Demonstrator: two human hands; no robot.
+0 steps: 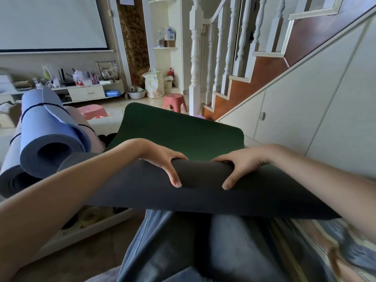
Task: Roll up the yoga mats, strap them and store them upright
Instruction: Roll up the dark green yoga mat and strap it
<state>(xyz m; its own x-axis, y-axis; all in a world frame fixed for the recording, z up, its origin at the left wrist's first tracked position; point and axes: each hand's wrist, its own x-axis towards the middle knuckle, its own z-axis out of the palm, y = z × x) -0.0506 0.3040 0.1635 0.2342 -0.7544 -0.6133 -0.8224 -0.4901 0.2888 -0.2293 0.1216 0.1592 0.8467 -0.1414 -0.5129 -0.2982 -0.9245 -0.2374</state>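
Both hands (160,157) (242,161) grip the green mat's (179,131) folded near edge side by side.

Bare forearms, no sleeves; legs in blue-grey trousers (183,247), possibly denim.

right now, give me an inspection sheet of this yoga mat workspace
surface: tan floor, partly hidden by legs
job's things: green yoga mat, near end curled over, dark underside showing; blue rolled mat with thin dark straps, lying on other rolled mats at left
clutter: pink stool, red stool, basin, laundry bag
grippers: left hand and right hand both grip the curled mat edge
cables: nothing seen
surroundings: staircase, projector screen, tv cabinet
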